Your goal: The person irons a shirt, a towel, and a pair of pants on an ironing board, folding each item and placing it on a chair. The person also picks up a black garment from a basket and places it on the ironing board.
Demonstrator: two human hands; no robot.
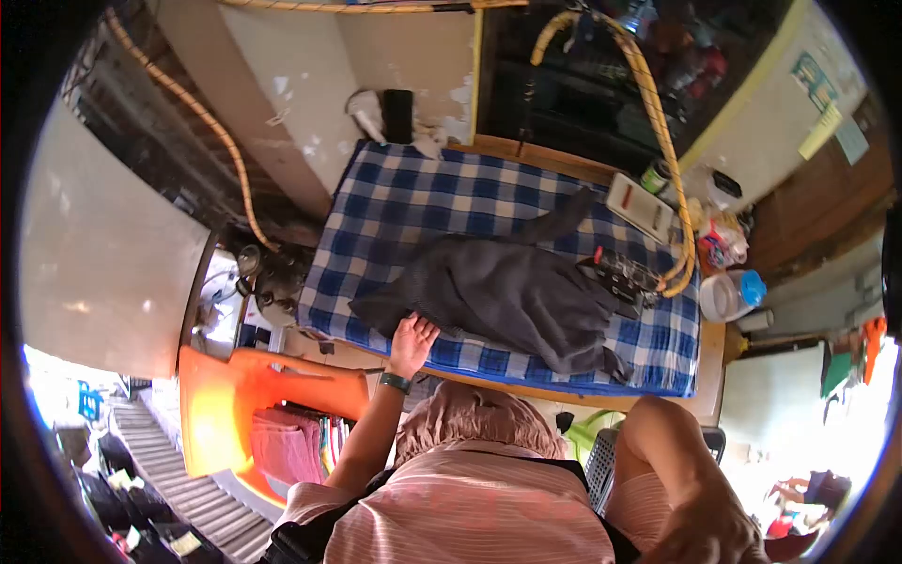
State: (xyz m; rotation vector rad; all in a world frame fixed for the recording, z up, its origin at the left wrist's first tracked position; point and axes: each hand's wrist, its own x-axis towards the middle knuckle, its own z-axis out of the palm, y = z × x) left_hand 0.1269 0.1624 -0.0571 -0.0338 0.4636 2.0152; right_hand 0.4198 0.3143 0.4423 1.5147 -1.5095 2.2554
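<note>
A dark grey garment (pixel 512 291) lies spread out and creased on a blue and white checked cloth (pixel 404 197). At the garment's near left edge rests my left hand (pixel 413 340), palm side partly showing, fingers stretched out and nothing seen in them. A dark band is on that wrist. My right arm is bent sharply, its elbow near the cloth's front right. Away from the garment, my right hand (pixel 709 531) is at the bottom edge of the view, partly cut off, and its fingers cannot be made out.
An orange chair (pixel 221 399) holding books stands at the left front. On the right are a white tray (pixel 641 207), a black device (pixel 620 277), a blue-lidded jar (pixel 731 296) and a curved yellow tube (pixel 658 103). A black phone-like object (pixel 398 115) lies at the back.
</note>
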